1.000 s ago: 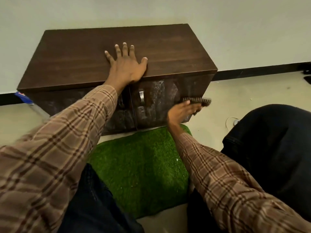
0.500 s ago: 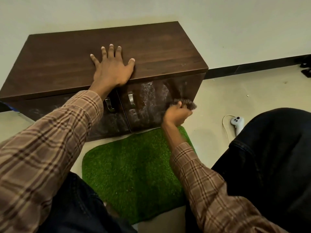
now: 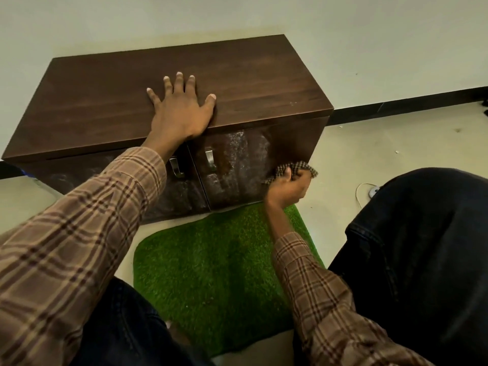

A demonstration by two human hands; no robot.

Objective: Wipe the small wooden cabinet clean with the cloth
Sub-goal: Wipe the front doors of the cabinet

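Note:
The small dark wooden cabinet (image 3: 100, 101) stands low on the floor against the wall, with two doors and two metal handles (image 3: 210, 158). My left hand (image 3: 181, 113) lies flat and spread on the cabinet's top near its front edge. My right hand (image 3: 289, 187) grips a checked brown cloth (image 3: 298, 167) and presses it against the right door's lower right corner. The door fronts show pale smeary streaks.
A green artificial-grass mat (image 3: 214, 281) lies on the floor in front of the cabinet. My knee in dark trousers (image 3: 422, 247) fills the right side. A small white device with a cable (image 3: 373, 191) sits on the floor beyond the knee. A black skirting (image 3: 409, 105) runs along the wall.
My right hand with the cloth has stayed at the right door's lower right corner, shifting slightly along it. My left hand has kept its place on the top. The camera has moved.

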